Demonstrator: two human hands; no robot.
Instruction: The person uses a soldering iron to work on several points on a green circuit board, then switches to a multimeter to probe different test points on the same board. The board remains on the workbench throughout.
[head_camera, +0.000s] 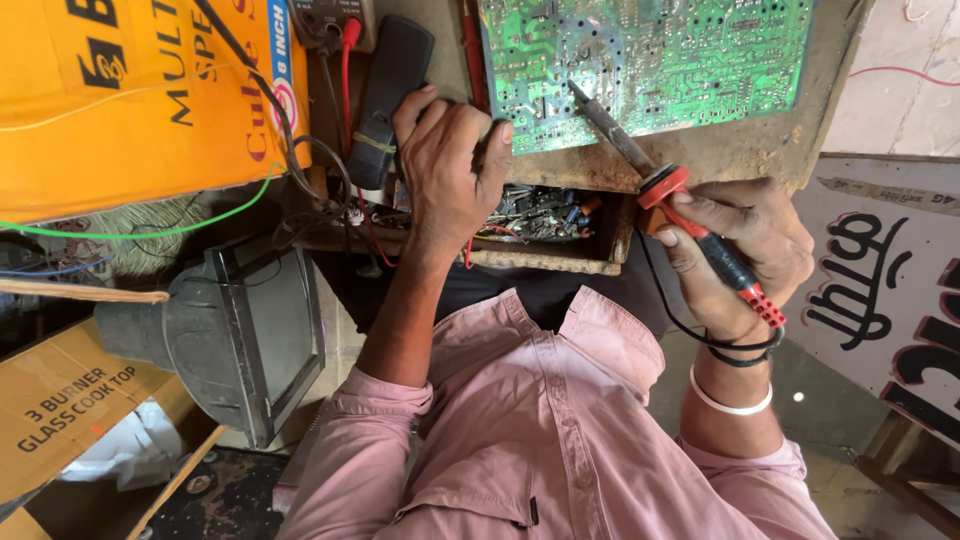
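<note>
Soldering iron (700, 235) is what I have in my right hand (745, 250), though going from the left, other things come first. Far left sits an orange cardboard box (120, 100), with a green wire (150, 232) curving under it. Below that lies an old grey television set (235, 335), screen tilted away from me, and a brown carton (70, 400) sits in the lower corner. Just right of the orange box a black remote-shaped case (390, 95) lies on the worn wooden bench (720, 150), next to red and black leads.

My left hand (450, 165) rests at the bench edge with its fingers curled together over the lower left corner of the green circuit board (650, 65), thumb pressing the board's edge. Beneath that hand an open drawer (545, 215) holds a jumble of small parts (too small to tell apart).

Further right, my right fingers are clamped around the iron's red and black handle. Its metal tip slants up and left, touching the board's solder side near the lower middle. A black cord loops from the handle around my wrist, above a white bangle (730, 400).
</note>
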